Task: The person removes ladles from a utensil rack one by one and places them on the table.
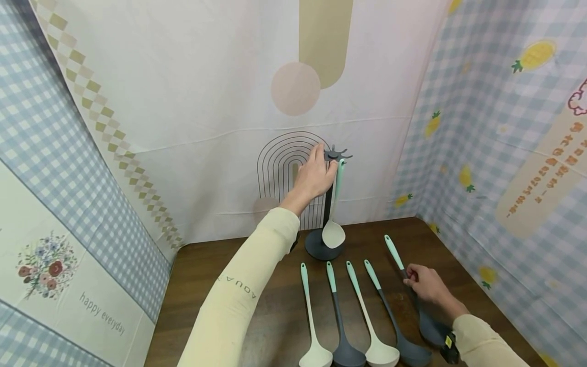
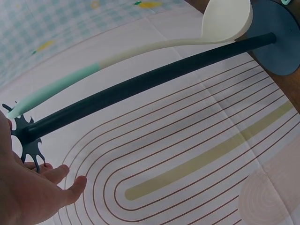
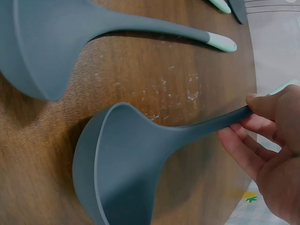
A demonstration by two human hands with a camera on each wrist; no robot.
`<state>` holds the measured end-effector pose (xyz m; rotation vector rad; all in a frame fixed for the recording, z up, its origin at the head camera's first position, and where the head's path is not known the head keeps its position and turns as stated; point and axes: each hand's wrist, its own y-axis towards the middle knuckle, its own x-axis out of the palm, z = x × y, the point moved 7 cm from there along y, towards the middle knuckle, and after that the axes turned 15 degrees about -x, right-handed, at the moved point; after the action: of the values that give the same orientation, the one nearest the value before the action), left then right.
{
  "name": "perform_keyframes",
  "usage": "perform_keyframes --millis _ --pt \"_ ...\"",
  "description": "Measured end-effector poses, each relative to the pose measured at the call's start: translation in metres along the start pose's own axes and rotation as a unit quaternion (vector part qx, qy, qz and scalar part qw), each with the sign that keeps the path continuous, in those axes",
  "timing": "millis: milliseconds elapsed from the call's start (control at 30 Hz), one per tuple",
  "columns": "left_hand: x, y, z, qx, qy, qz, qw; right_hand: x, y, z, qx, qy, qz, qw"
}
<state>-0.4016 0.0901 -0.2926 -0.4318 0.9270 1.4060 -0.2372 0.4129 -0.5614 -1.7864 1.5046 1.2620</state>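
My left hand is at the top of a dark utensil stand, its fingers extended beside the hooked crown. From one hook hangs a white ladle with a mint handle, bowl down close over the round base. On the right, my right hand pinches a dark grey ladle between thumb and fingers, partway along its shaft near the mint grip. That ladle's bowl is at the table's near right, tilted in the right wrist view.
Left of the held ladle lie a white ladle, a dark one, another white one and another dark one, handles pointing away. Printed cloth hangs behind the wooden table and along both sides.
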Motion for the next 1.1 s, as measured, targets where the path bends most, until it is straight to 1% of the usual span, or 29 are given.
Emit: perform_keyframes --millis 167,300,533,733,1000,1100 --pt "0.000 0.000 0.001 -0.002 0.002 0.000 1.0000 0.008 -0.004 0.004 0.001 0.000 -0.016 1.000" --pt "0.001 -0.001 0.001 -0.004 0.001 -0.004 1.0000 0.015 -0.008 0.007 0.011 0.002 -0.032 0.999" --pt "0.002 -0.001 0.001 -0.004 0.000 -0.002 1.0000 0.020 -0.011 0.008 0.014 -0.027 -0.045 0.999" --pt "0.002 0.000 0.001 -0.004 -0.003 0.000 1.0000 0.025 -0.012 0.007 0.010 -0.031 -0.048 0.998" --pt "0.002 0.000 0.000 -0.004 -0.006 -0.002 1.0000 0.030 -0.015 0.012 0.043 -0.031 -0.069 0.996" --pt "0.001 0.001 -0.001 -0.002 -0.008 -0.001 1.0000 0.030 -0.017 0.011 0.052 -0.019 -0.072 0.996"
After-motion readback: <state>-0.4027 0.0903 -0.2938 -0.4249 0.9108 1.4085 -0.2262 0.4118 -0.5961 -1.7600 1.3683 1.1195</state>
